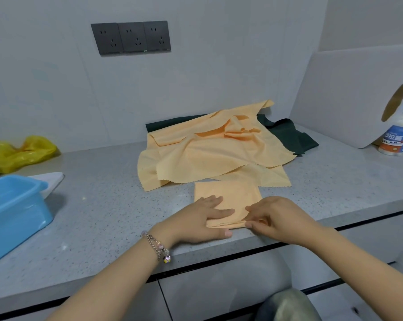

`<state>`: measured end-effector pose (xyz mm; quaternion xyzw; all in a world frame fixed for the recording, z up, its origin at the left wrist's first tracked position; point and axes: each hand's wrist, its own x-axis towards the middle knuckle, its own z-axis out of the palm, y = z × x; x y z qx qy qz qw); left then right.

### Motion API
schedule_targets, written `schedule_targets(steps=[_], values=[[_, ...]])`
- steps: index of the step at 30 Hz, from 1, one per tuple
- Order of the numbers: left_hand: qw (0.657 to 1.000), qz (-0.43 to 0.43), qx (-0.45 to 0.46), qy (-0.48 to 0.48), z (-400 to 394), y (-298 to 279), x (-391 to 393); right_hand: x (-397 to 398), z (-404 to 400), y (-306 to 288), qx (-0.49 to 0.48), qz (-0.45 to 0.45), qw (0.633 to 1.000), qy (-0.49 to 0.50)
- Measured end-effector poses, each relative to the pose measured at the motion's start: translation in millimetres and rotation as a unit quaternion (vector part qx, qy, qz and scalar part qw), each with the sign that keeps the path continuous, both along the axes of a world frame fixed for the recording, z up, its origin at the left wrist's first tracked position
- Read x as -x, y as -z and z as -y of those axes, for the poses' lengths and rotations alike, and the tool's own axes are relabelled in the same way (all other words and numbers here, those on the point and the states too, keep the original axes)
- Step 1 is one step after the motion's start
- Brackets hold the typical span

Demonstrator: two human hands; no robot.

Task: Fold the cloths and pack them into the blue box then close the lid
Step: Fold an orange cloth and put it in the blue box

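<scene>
Nearest: left hand (203, 222) flat, fingers straight, pressing folded orange cloth (228, 196) at front edge of surface (103, 205). Right hand (274, 218) pinching the cloth's near layered edge between curled fingers. Thin, limp, light, probably slippery; best taken at stacked edges or corners. Behind: unfolded orange cloths (209, 154) over dark green cloth (293, 137). Blue box (12, 209) open, well apart, left.
</scene>
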<state>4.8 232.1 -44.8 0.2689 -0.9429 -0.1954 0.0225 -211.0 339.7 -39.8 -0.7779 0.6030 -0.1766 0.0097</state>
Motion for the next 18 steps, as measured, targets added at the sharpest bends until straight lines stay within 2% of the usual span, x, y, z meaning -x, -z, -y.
schedule_targets(steps=[3, 7, 11, 14, 18], values=[[0.999, -0.024, -0.029, -0.002, 4.4, -6.4, -2.9, -0.2, 2.9, -2.7, -0.006, -0.007, 1.0, 0.03], [0.988, -0.088, -0.121, -0.044, 9.1, -11.7, -5.3, 3.2, 6.1, -3.4, -0.009, -0.003, 0.999, 0.051], [0.983, -0.072, -0.165, -0.039, 13.0, -19.3, -7.6, 7.7, 5.3, -6.0, -0.049, -0.004, 0.998, 0.051], [0.976, -0.094, -0.184, -0.069, 14.0, -27.8, -16.6, 10.8, 5.0, -4.7, -0.031, 0.073, 0.994, 0.068], [0.96, -0.17, -0.156, -0.156, 12.4, -24.7, -24.7, 7.8, 11.2, -0.9, -0.008, 0.211, 0.969, 0.13]])
